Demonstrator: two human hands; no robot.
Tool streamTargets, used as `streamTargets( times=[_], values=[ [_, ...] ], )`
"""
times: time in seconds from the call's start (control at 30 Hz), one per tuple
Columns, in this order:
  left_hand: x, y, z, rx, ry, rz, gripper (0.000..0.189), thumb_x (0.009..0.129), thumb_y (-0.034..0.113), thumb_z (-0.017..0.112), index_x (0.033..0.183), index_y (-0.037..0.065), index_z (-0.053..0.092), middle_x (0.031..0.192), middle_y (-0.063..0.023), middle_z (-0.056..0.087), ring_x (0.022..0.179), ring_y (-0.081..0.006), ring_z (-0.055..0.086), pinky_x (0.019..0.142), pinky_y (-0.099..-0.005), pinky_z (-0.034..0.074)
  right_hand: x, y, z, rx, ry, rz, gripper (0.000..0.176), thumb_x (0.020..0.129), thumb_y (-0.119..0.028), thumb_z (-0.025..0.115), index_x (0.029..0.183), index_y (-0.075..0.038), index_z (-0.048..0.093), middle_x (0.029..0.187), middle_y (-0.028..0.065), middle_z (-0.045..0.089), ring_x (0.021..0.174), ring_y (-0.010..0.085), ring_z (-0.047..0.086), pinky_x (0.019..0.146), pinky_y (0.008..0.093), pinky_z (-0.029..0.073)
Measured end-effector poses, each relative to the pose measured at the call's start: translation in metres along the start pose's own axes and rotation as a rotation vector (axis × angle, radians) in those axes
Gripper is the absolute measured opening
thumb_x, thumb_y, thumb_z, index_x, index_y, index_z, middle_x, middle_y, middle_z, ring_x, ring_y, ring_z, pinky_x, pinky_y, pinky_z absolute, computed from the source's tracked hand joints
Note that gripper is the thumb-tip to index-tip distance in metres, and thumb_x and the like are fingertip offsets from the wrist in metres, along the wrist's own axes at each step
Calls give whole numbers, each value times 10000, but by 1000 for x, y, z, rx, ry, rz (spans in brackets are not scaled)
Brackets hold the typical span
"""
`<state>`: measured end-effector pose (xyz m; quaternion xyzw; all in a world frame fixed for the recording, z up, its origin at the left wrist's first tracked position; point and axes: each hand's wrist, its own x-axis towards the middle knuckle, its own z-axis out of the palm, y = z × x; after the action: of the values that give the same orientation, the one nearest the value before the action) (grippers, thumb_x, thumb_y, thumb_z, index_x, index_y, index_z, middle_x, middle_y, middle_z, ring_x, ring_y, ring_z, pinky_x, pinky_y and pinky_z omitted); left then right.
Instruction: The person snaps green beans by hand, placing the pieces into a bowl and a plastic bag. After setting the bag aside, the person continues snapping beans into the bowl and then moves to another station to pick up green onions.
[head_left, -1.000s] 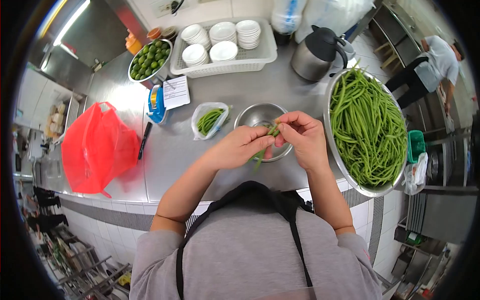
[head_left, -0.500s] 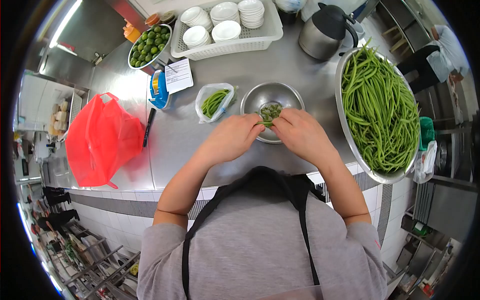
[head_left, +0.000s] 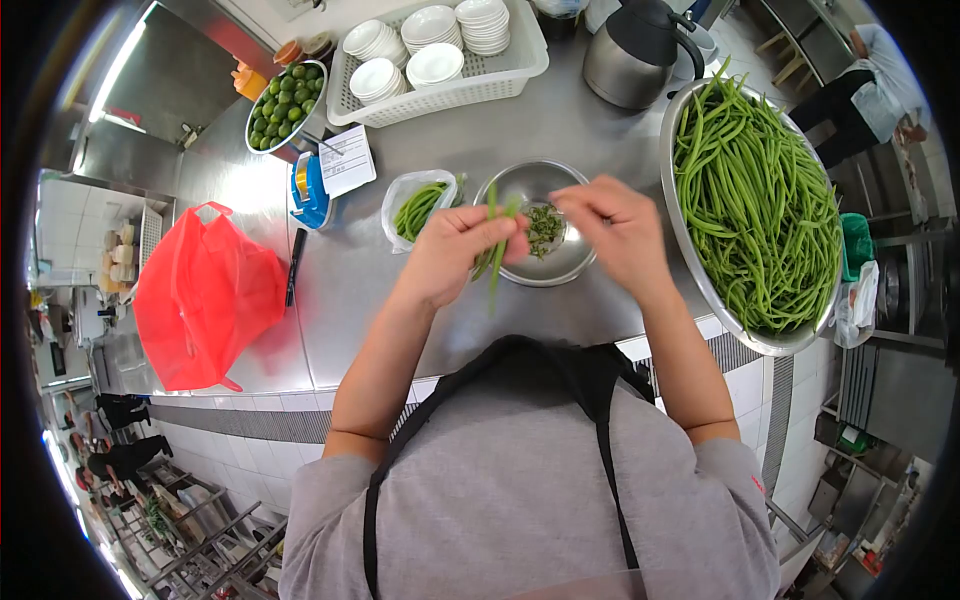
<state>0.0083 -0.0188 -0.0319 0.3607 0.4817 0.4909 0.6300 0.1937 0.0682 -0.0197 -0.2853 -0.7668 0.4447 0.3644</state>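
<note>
Several green beans (head_left: 495, 265) are gripped between the thumb and fingers of my left hand (head_left: 452, 250), standing roughly upright at the left edge of a small steel bowl (head_left: 528, 180). Over that bowl's right side is my right hand (head_left: 622, 235), its fingertips pinched together; whatever may be between them is too small to make out. Short green bean trimmings (head_left: 545, 232) lie in the bottom of the bowl. Just left of my left hand, a clear plastic bag (head_left: 394, 190) holds more green beans.
At right stands a large steel basin (head_left: 668, 180) heaped with green beans. A thermal jug (head_left: 630, 70) and a white basket (head_left: 450, 98) of small dishes are at the back. Leftward are a pot of limes (head_left: 285, 110), a blue tape dispenser (head_left: 310, 190), a black pen (head_left: 296, 265) and a red bag (head_left: 205, 305).
My hands have separated: the left moved left with the beans turned upright, the right lifted a little to the right. Before, both met over the bowl's near edge on the beans.
</note>
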Motion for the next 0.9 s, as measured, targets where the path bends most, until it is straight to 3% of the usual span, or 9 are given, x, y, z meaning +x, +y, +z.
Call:
streamTargets(
  times=[0.03, 0.13, 0.3, 0.4, 0.5, 0.63, 0.7, 0.83, 0.9],
  values=[
    [5, -10, -2, -320, 118, 29, 199, 887, 106, 519, 1044, -6, 572, 900, -97, 623, 827, -209, 623, 759, -309, 507, -2, 10, 5, -182, -85, -56, 182, 782, -52, 591, 954, -13, 636, 745, 114, 579, 655, 184, 553, 582, 270, 435],
    [18, -18, -7, -513, 270, 89, 270, 887, 106, 521, 1134, -3, 509, 1050, -132, 589, 989, -256, 584, 866, -384, 492, -15, 34, 30, -439, -54, -116, 186, 765, -45, 593, 942, -37, 647, 746, 105, 579, 637, 238, 561, 585, 301, 456],
    [20, -13, -1, -633, 382, 155, 282, 890, 98, 517, 1155, 6, 491, 1088, -131, 568, 1037, -253, 555, 889, -380, 469, -15, 14, 27, -189, 24, 23, 138, 768, -84, 601, 895, -60, 651, 721, 74, 569, 607, 251, 584, 557, 333, 485],
    [24, -12, 4, -676, 417, 218, 280, 887, 99, 523, 1150, 4, 497, 1082, -129, 571, 1038, -249, 552, 886, -366, 463, -19, 1, 28, -188, 16, -99, 101, 764, -131, 620, 835, -62, 642, 713, 70, 564, 606, 251, 590, 534, 346, 488],
    [27, -13, 14, -682, 411, 243, 293, 900, 114, 503, 1172, 14, 467, 1118, -125, 547, 1071, -250, 530, 919, -380, 443, -20, 4, 40, -491, -98, -110, 109, 756, -174, 638, 762, -67, 623, 687, 71, 560, 606, 243, 596, 531, 342, 496],
    [29, -9, 22, -717, 449, 283, 314, 914, 135, 476, 1201, 18, 426, 1180, -118, 507, 1130, -247, 486, 966, -396, 404, -15, 17, 47, -423, 9, -149, 93, 759, -158, 635, 777, -67, 629, 678, 69, 557, 590, 238, 589, 519, 330, 487],
    [32, -9, 17, -736, 481, 282, 323, 916, 140, 473, 1208, 15, 418, 1189, -117, 500, 1141, -245, 475, 973, -392, 395, -14, 12, 42, -87, 134, -165, 83, 756, -146, 634, 791, -71, 636, 679, 64, 555, 577, 223, 576, 500, 319, 472],
    [33, -8, 18, -769, 533, 282, 331, 908, 111, 486, 1210, -8, 421, 1214, -136, 480, 1140, -229, 473, 954, -343, 412, -13, 7, 43, -89, 127, -171, 68, 735, -98, 637, 800, -77, 639, 677, 62, 553, 568, 207, 567, 486, 309, 455],
    [34, -11, 27, -753, 505, 323, 336, 913, 111, 477, 1221, -7, 415, 1226, -137, 473, 1149, -229, 467, 963, -342, 406, -14, 12, 50, -273, 102, -272, 81, 709, -60, 646, 786, -77, 633, 674, 60, 552, 545, 199, 560, 472, 307, 443]
  ],
)
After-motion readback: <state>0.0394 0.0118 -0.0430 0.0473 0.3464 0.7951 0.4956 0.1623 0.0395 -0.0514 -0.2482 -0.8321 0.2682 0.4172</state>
